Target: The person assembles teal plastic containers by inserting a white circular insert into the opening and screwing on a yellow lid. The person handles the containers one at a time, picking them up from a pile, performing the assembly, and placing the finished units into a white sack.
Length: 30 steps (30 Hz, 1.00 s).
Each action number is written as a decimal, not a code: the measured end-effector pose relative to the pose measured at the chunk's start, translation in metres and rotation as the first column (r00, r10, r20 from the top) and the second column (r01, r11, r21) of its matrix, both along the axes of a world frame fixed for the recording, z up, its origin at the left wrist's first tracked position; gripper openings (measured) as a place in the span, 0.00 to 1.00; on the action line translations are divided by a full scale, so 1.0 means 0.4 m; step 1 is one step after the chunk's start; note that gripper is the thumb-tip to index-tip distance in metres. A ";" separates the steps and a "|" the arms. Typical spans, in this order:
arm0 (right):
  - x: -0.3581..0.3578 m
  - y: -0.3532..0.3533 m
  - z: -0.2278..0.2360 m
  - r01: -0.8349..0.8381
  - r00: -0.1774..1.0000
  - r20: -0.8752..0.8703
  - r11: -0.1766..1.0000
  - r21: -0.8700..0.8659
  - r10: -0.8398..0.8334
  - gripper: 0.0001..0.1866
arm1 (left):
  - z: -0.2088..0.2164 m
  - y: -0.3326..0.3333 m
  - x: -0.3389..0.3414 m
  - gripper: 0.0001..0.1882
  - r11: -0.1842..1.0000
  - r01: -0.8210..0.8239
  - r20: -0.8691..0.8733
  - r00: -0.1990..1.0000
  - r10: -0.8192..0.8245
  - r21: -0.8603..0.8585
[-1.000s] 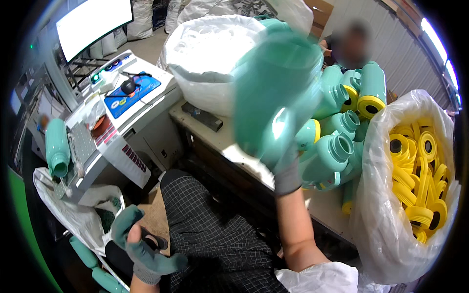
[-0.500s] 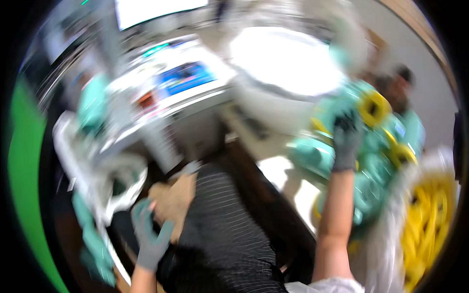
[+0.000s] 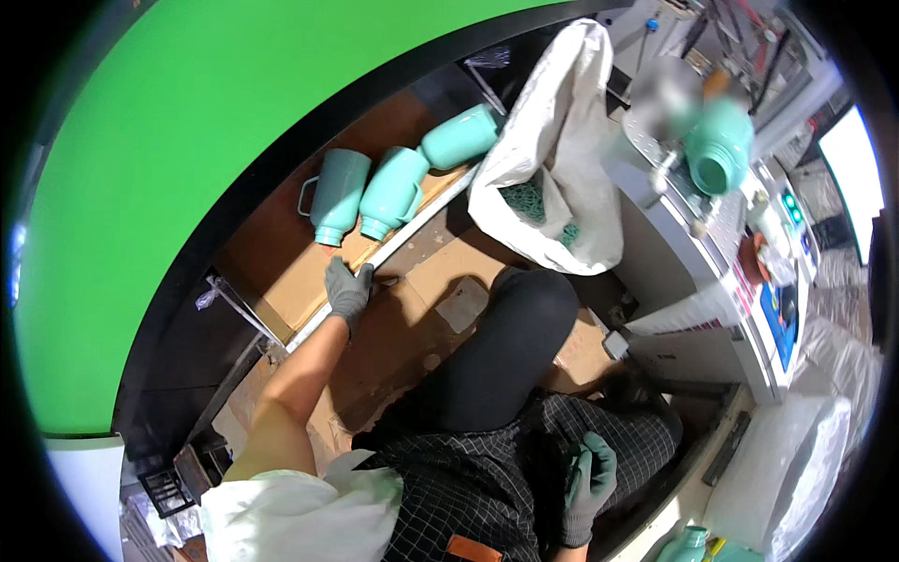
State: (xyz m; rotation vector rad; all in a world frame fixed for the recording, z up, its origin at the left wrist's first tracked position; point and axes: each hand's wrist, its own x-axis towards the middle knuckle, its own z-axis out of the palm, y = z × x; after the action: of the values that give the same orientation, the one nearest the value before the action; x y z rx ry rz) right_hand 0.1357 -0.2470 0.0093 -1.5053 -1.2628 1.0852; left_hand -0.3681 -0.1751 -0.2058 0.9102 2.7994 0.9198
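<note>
Teal handled bottles (image 3: 391, 187): three, in tray (image 3: 421, 221), 11 o'clock | I've turned left, bringing them near my left hand (image 3: 348, 294), empty, fingers parted | right hand (image 3: 590, 480): 5 o'clock, half-curled, empty

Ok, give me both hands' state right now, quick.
Left hand: open, thumb spread, at the white rail; no visible object held.
Right hand: partly open, fingers loosely curled above the checked clothing, nothing visible held.

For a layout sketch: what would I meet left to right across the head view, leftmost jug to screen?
Shaded teal handled jug → lighter teal handled jug → teal cylindrical vessel → white open-topped sack → glossy teal bottle → white rectangular screen.
</note>
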 end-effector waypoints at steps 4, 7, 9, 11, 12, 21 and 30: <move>-0.043 -0.019 -0.018 -0.019 0.999 0.047 0.998 -0.064 0.022 0.11 | 0.051 0.125 -0.053 0.34 0.922 0.380 -0.144 0.911 -0.387 -0.071; -0.103 -0.032 0.009 -0.142 0.978 0.123 0.972 -0.190 0.167 0.14 | -0.020 0.254 -0.039 0.39 0.902 0.432 -0.393 0.831 -0.393 0.011; -0.150 -0.035 0.025 -0.170 0.975 0.100 0.956 -0.239 0.198 0.13 | 0.012 0.363 0.002 0.46 0.878 0.375 -0.088 0.905 -0.416 -0.296; -0.145 -0.034 0.005 -0.331 0.912 0.233 0.941 -0.072 0.339 0.11 | 0.026 0.402 -0.009 0.54 0.795 0.364 0.017 0.913 -0.408 -0.485; -0.154 -0.027 0.019 -0.389 0.890 0.239 0.920 -0.045 0.388 0.10 | 0.024 0.392 -0.037 0.45 0.782 0.359 -0.030 0.901 -0.433 -0.510; -0.193 0.171 0.092 -0.182 0.974 0.199 0.908 0.377 0.112 0.18 | 0.536 0.165 0.135 0.27 0.523 0.834 -0.766 0.450 -0.458 0.177; -0.151 0.224 0.225 -0.345 0.851 -0.340 0.915 0.210 0.399 0.67 | 0.882 0.190 0.439 0.21 -0.281 0.960 -0.887 -0.125 -0.445 0.005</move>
State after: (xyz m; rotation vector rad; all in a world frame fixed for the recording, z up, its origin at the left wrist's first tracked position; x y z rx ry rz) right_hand 0.0752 -0.1573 0.0993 -0.9001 -1.3502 1.4258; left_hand -0.1925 -0.0989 0.1468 3.1308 0.5342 1.5019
